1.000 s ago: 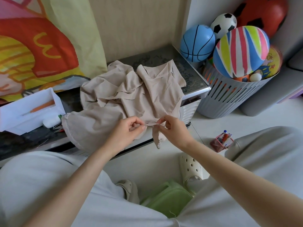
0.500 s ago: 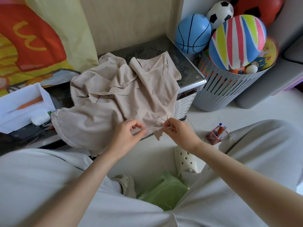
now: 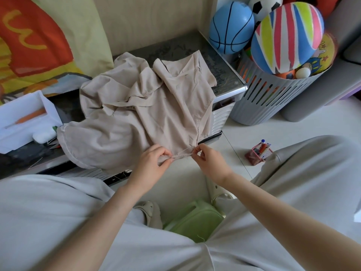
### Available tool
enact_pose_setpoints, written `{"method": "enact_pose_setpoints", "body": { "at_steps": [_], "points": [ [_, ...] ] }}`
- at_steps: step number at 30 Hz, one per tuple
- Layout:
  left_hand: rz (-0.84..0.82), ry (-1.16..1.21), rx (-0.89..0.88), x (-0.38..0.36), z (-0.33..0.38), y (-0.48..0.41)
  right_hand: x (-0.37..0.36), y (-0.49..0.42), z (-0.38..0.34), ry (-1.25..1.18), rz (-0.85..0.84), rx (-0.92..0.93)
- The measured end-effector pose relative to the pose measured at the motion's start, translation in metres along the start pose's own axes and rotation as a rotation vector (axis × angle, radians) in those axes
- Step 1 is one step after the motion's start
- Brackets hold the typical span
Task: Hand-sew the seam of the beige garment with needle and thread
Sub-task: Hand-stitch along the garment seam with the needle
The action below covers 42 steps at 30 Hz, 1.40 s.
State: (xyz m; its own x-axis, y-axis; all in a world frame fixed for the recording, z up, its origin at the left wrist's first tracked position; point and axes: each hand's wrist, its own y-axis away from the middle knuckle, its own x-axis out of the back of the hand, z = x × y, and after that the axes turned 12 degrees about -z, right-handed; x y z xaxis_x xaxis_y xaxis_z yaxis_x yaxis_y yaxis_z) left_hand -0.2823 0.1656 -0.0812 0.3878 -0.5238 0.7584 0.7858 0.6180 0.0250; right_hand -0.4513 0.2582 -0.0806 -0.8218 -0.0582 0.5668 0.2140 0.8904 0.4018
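- Beige garment [image 3: 136, 114]: heaped on cabinet [image 3: 224, 71], 12 o'clock of both hands; seam edge [image 3: 181, 155] stretched between them.
- Left hand [image 3: 154, 163]: fingers pinching seam edge.
- Right hand [image 3: 209, 161]: fingertips pinching its 3 o'clock end; needle too fine to confirm.
- Risk: overtight pull puckers stitches or snaps the thread.

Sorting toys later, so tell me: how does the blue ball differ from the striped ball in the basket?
The blue ball looks smaller, plain blue with black lines; the striped ball looks bigger and is multicoloured. Both are piled in the grey basket.
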Motion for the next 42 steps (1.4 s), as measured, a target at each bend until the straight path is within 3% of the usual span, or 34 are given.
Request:
{"method": "enact_pose_setpoints", "body": {
  "at_steps": [14,24,42],
  "points": [
    [0.011,0.047,-0.022,0.001,-0.001,0.003,0.004,0.004,-0.008,0.034,-0.033,-0.044],
    [-0.009,0.055,0.004,0.003,-0.004,0.002,0.008,-0.004,-0.020,0.057,0.010,0.187],
    [0.037,0.070,0.002,0.007,-0.002,0.003,0.006,-0.009,-0.022,0.132,-0.098,0.201]
  ]
}}
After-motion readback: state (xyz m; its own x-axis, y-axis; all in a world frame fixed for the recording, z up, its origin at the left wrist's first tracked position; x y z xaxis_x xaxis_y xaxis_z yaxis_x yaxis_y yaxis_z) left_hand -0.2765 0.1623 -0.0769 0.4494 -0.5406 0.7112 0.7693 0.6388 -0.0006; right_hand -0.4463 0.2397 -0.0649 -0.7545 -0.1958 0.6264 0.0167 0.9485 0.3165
